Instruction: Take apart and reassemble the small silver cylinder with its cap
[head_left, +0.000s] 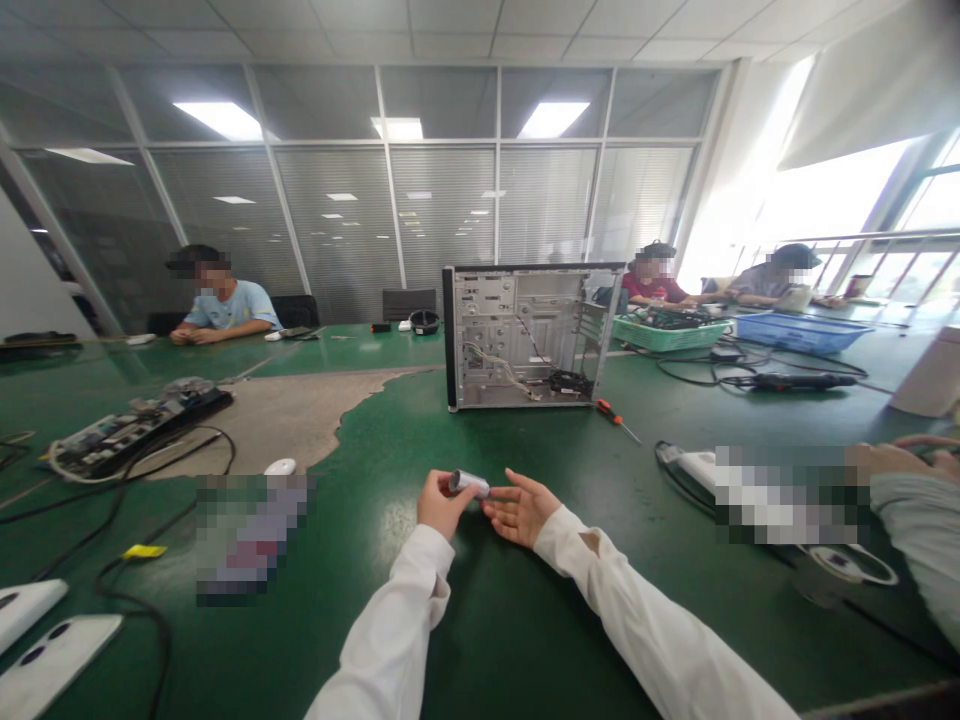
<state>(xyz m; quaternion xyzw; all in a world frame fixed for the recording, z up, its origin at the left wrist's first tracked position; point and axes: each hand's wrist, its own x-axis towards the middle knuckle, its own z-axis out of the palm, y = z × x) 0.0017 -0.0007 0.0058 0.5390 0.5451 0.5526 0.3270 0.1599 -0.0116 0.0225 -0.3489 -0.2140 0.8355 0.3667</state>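
cylinder (469, 484) pinched in left hand (441, 504) — right hand (523, 511) at its end, unfolded

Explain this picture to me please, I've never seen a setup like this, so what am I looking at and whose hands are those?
There is no robot here. The one picture comes from a camera worn on a person's head, looking forward and down, so the two bare hands in front are the wearer's own. The left hand holds a small silvery cylinder. The right hand is open beside it, palm up. On the green table stand an open computer case, a screwdriver lying by it, and, farther right, a green basket and a blue basket. Other people sit around.
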